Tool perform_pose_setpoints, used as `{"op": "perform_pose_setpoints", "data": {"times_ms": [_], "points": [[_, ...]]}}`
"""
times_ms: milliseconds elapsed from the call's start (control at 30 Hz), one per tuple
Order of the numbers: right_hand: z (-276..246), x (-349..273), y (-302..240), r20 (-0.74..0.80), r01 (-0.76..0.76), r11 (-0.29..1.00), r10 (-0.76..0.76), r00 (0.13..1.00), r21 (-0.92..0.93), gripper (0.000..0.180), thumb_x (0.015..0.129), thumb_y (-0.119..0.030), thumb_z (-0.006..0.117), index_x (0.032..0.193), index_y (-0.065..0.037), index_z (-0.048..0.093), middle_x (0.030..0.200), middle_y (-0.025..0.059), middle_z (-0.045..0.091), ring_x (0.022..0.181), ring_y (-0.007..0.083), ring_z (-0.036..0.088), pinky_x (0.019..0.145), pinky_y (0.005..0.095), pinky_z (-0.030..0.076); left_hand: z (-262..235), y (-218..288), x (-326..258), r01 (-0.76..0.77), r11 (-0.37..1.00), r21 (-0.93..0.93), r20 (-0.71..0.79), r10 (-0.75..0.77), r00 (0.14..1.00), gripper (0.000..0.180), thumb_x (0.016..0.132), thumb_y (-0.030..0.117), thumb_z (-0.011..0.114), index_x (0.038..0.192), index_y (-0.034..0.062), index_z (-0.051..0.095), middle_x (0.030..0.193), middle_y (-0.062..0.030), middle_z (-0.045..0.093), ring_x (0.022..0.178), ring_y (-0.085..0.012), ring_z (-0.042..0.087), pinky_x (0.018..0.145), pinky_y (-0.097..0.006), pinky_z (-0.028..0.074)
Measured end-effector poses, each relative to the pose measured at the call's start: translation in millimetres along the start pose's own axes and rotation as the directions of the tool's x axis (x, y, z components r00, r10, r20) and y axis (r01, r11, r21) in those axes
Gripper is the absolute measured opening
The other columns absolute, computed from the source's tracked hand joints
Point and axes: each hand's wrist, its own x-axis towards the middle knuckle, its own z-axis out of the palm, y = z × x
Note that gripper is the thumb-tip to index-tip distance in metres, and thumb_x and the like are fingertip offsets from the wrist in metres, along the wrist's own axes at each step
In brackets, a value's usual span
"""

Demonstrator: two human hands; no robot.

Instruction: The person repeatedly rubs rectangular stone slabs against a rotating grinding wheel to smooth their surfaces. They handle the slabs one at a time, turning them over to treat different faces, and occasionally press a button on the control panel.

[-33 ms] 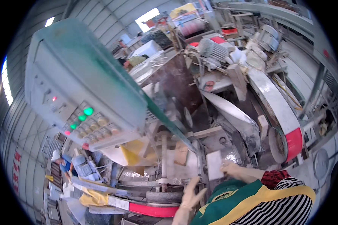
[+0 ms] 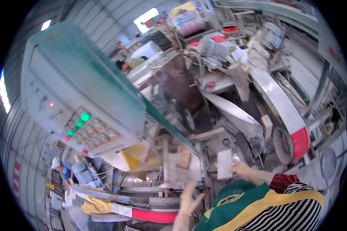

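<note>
My right hand (image 2: pixel 241 169), in a pale glove, grips a small white rectangular slab (image 2: pixel 224 164) by its right edge and holds it upright against the wet grey machine bed (image 2: pixel 219 142). My left hand (image 2: pixel 189 201), also gloved, hangs lower with its fingers apart and nothing in them, just below the machine's metal frame (image 2: pixel 169 184). A tan block (image 2: pixel 183 157) sits on the frame to the left of the slab. My green and yellow apron (image 2: pixel 243 204) and striped sleeve (image 2: pixel 289 211) fill the lower right.
A large grey-green control box (image 2: pixel 77 92) with lit green buttons (image 2: pixel 85 117) hangs at the left. A curved white and red belt guard (image 2: pixel 293 123) runs down the right. A person in blue (image 2: pixel 63 169) stands lower left, and another person (image 2: pixel 129 63) is at the back.
</note>
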Motion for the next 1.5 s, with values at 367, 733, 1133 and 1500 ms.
{"op": "perform_pose_setpoints", "data": {"times_ms": [367, 733, 1133, 1500], "points": [[-240, -111, -32, -0.905, 0.12, 0.944, -0.328, 0.272, -0.306, 0.073, 0.082, -0.015, 0.062, 0.15, -0.004, 0.038, 0.112, 0.0244, 0.068, 0.102, 0.0333, 0.068, 0.091, 0.0422, 0.052, -66, -221, -133, 0.498, 0.184, 0.847, -0.53, 0.249, 0.81, 0.037, 0.094, 0.04, 0.064, 0.105, 0.0054, 0.066, 0.094, -0.0167, 0.063, 0.079, -0.0329, 0.06, 0.063, -0.045, 0.048], [-343, -77, 39, -0.919, 0.066, 0.917, -0.39, -0.061, -0.393, 0.073, 0.085, -0.011, 0.056, 0.153, -0.006, 0.031, 0.125, 0.0329, 0.062, 0.114, 0.0459, 0.064, 0.096, 0.0465, 0.053, -57, -258, -146, 0.7, 0.314, 0.641, -0.699, -0.136, 0.702, 0.068, 0.084, 0.059, 0.071, 0.122, 0.0039, 0.059, 0.117, -0.0247, 0.062, 0.109, -0.0366, 0.059, 0.09, -0.054, 0.046], [-304, -99, -19, -0.947, -0.003, 0.983, -0.177, 0.269, -0.184, 0.086, 0.093, -0.018, 0.052, 0.158, -0.001, -0.001, 0.087, 0.0208, 0.072, 0.055, 0.0282, 0.068, 0.049, 0.0404, 0.057, -45, -190, -127, 0.477, 0.022, 0.878, -0.453, 0.357, 0.817, 0.023, 0.094, 0.029, 0.063, 0.098, 0.0065, 0.067, 0.085, -0.0129, 0.062, 0.07, -0.03, 0.06, 0.056, -0.042, 0.048], [-313, -90, -10, -0.942, -0.002, 0.996, -0.086, 0.325, -0.092, 0.088, 0.098, -0.029, 0.053, 0.16, -0.008, -0.007, 0.069, 0.0178, 0.07, 0.052, 0.0282, 0.067, 0.048, 0.0412, 0.057, -41, -221, -135, 0.479, 0.011, 0.878, -0.449, 0.367, 0.815, 0.029, 0.095, 0.03, 0.066, 0.106, 0.003, 0.068, 0.101, -0.0152, 0.068, 0.093, -0.034, 0.067, 0.077, -0.044, 0.056]]}}
